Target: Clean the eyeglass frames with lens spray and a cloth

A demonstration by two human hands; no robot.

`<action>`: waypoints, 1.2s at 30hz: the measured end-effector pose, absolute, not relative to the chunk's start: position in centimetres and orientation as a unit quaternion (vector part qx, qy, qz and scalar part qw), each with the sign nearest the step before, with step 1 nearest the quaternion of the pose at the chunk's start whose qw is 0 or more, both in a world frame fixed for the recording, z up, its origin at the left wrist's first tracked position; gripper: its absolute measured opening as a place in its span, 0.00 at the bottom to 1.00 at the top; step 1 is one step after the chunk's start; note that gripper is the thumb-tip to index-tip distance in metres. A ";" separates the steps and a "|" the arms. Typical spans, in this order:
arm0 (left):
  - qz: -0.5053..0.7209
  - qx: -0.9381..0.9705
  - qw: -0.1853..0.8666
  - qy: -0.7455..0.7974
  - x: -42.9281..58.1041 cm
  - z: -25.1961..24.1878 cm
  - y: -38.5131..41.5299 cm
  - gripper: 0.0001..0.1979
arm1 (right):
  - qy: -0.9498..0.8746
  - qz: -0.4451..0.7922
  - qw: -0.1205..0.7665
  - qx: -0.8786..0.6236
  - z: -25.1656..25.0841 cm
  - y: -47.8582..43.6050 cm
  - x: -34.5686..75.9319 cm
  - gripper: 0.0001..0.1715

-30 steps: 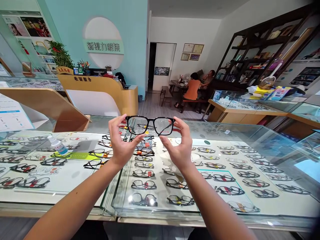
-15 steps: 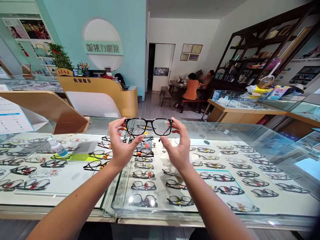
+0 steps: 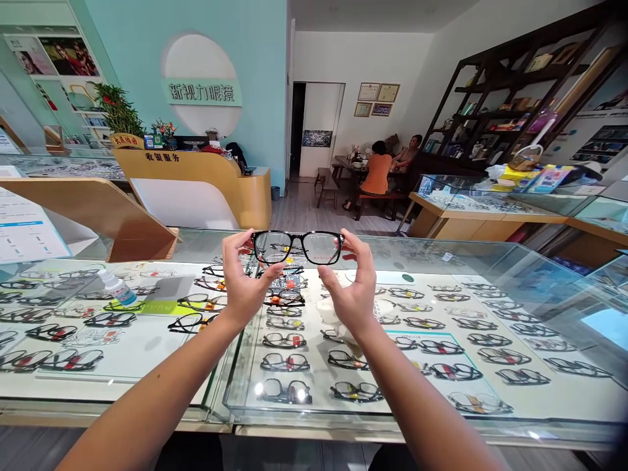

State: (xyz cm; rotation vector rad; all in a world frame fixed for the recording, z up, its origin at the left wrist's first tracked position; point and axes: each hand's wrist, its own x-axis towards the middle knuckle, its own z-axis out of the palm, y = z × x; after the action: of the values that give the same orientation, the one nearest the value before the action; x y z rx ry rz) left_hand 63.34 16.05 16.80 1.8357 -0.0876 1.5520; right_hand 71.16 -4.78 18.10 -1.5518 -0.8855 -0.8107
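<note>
A pair of black-framed eyeglasses [image 3: 297, 239] is held up above the glass display case, its clear lenses side by side and roughly level. My left hand [image 3: 246, 278] pinches the frame's left end between thumb and fingers. At the right end, my right hand [image 3: 352, 278] grips it the same way. Faint lettering shows on the right lens. Under my hands, several rows of eyeglasses [image 3: 284, 341] lie on white shelving beneath the glass [image 3: 490, 252]. The temples of the held pair are mostly hidden behind the frame and fingers.
A small white spray bottle [image 3: 118, 288] stands on the left part of the case. Behind it leans a wooden-backed stand [image 3: 98, 203]. Farther off are a curved wooden counter [image 3: 196, 173], a seated person in orange [image 3: 377, 173] and another display case [image 3: 471, 212] at right.
Both hands and the eyeglasses appear slightly farther right in view, as does much of the scene. The grip looks the same.
</note>
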 end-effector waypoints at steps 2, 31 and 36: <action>0.605 0.712 0.355 -0.036 63.4 16.8 16.1 0.38 | -0.374 -0.338 0.560 -0.658 17.9 -4.7 71.2 0.35; 0.638 0.713 0.288 -0.032 62.4 17.6 15.0 0.36 | -0.372 -0.309 0.569 -0.666 17.2 -4.6 71.4 0.34; 0.633 0.717 0.291 -0.025 62.5 17.5 15.1 0.37 | -0.371 -0.315 0.567 -0.665 17.3 -4.6 71.3 0.34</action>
State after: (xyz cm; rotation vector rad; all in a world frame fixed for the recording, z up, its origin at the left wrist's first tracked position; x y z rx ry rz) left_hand 62.50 15.05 17.52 1.9111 -0.0656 1.6894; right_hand 71.33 -4.55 17.26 -1.5627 -0.8720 -0.7408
